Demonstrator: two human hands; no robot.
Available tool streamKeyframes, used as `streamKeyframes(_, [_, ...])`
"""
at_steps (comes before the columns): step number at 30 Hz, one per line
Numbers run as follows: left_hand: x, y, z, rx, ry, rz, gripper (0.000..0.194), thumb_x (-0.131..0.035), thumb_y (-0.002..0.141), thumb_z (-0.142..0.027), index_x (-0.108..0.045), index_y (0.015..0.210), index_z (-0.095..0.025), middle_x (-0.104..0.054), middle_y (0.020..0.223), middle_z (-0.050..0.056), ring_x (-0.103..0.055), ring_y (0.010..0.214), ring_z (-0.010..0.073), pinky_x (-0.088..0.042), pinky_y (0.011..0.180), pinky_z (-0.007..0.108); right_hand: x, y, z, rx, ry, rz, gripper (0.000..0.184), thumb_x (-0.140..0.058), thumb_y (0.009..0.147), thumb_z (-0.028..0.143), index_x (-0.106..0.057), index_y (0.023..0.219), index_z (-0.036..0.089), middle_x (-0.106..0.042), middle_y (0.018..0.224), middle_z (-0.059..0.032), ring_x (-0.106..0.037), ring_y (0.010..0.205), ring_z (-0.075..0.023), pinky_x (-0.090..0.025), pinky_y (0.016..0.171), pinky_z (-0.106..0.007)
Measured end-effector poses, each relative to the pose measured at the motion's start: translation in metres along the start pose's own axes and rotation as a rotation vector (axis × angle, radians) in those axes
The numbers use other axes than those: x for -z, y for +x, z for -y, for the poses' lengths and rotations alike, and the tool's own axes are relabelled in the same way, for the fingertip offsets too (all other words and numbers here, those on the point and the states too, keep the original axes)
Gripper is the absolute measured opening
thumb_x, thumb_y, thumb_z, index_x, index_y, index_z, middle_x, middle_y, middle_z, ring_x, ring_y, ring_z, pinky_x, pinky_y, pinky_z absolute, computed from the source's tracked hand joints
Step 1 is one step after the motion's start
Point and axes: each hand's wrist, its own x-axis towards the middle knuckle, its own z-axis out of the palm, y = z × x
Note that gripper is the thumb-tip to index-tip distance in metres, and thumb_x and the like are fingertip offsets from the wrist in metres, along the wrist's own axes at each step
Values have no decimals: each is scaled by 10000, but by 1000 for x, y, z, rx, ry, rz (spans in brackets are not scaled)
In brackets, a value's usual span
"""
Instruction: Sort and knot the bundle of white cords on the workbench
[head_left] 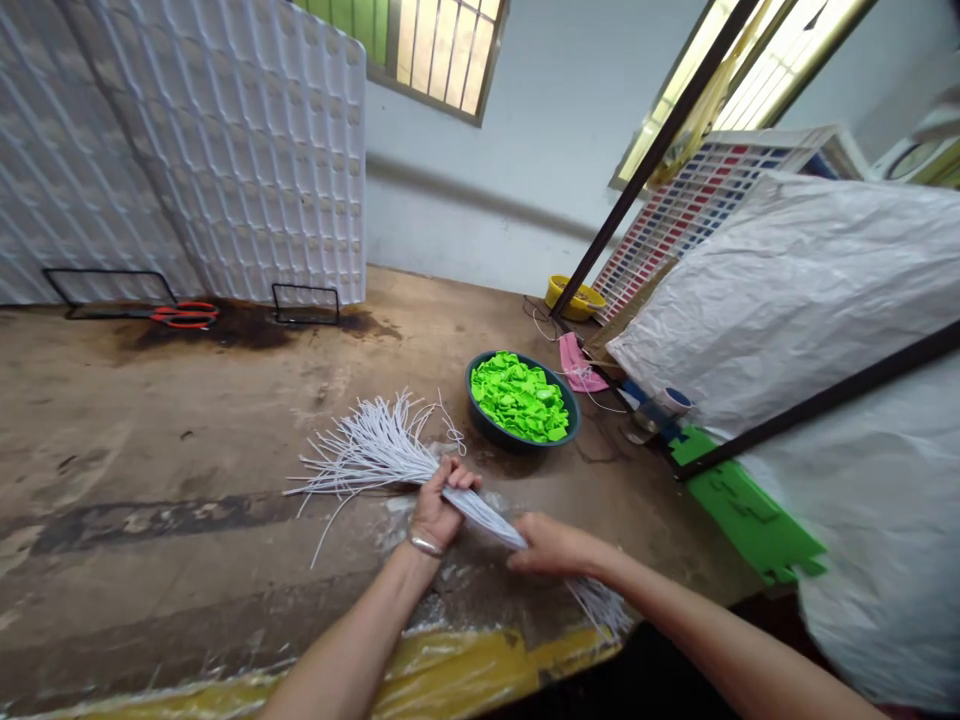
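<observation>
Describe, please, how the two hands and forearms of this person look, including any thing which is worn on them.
The left hand and right hand are both ungloved. The left forearm and right forearm are bare as far as the view shows. A shiny, silver-coloured bangle circles the left wrist; none is visible on the right.

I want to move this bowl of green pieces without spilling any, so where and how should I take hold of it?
Take the bowl by opposite sides of its rim, left hand from its left, right hand from its right. It is round, upright and heaped with green pieces, so one-sided lifting could tip it.
</observation>
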Motion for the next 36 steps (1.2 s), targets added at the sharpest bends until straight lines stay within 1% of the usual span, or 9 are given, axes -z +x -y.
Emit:
streamKeyframes(4, [-1, 7, -13, -32, 5, -55, 344, -667, 935, -317, -489, 687, -159, -281, 478, -97, -310, 413, 44, -437, 530, 201, 8, 10, -7, 83, -10, -18, 325, -788, 749, 413, -640, 840, 139, -649, 774, -17, -536, 657, -118, -324, 554, -198])
streamKeyframes(8, [-2, 9, -16, -55, 34, -45, 390, -593, 979, -364, -456, 676, -162, -242, 458, -98, -279, 392, 48, -360, 478, 192, 27, 58, 18, 248, 61, -402, 212, -597, 931, 250, -651, 1087, 116, -677, 1015, -58, -608, 926, -149, -436, 813, -226])
streamKeyframes(12, [-2, 10, -16, -32, 47, -64, 377, -497, 1025, -350, -477, 705, -152, -257, 454, -97, -278, 372, 41, -330, 449, 177, 27, 118, 50, 143, -113, -694, 330, -539, 956, 162, -565, 1278, 94, -578, 1250, -152, -594, 1037, -199, -431, 863, -274])
streamKeyframes(16, [1, 14, -13, -4, 170, -78, 286, -660, 934, -320, -511, 765, -144, -289, 484, -107, -289, 381, 26, -316, 431, 148, 26, 144, 56, 95, -51, -703, 174, -546, 943, 147, -655, 1065, 86, -628, 1129, -146, -609, 923, -182, -424, 798, -260])
streamKeyframes(20, [2, 13, -1, -7, 405, -86, 417, -859, 718, -383, -542, 850, -146, -445, 596, -84, -353, 414, 24, -331, 399, 150, 25, 119, 36, 156, 102, -753, 132, -561, 938, 180, -679, 919, 126, -679, 924, -54, -601, 849, -121, -430, 786, -203])
streamKeyframes(24, [-1, -2, 24, -11, 568, -119, 702, -958, 486, -503, -531, 936, -175, -516, 685, -78, -358, 415, 20, -333, 374, 162, 14, 70, 10, 149, 477, -732, 231, -571, 878, 328, -667, 895, 119, -622, 720, -14, -520, 582, -95, -407, 538, -197])
streamKeyframes(27, [1, -13, 45, 42, 651, -84, 750, -948, 485, -555, -525, 980, -182, -537, 696, -68, -335, 413, 17, -307, 367, 159, 3, 42, -4, 130, 772, -654, 335, -641, 739, 439, -646, 826, 116, -556, 618, 6, -437, 468, -81, -324, 411, -199])
streamKeyframes(30, [7, -19, 58, 94, 698, -47, 707, -937, 508, -569, -508, 909, -176, -500, 622, -74, -321, 407, 25, -293, 366, 163, -7, 27, -10, 123, 801, -627, 377, -646, 667, 469, -641, 786, 112, -548, 592, 5, -424, 443, -71, -311, 390, -193])
streamKeyframes(36, [12, -18, 56, 122, 680, -46, 652, -967, 509, -462, -501, 862, -174, -449, 563, -88, -317, 418, 24, -299, 391, 158, -11, 22, -22, 150, 973, -495, 449, -698, 654, 529, -593, 810, 122, -528, 530, 20, -431, 426, -69, -326, 403, -180])
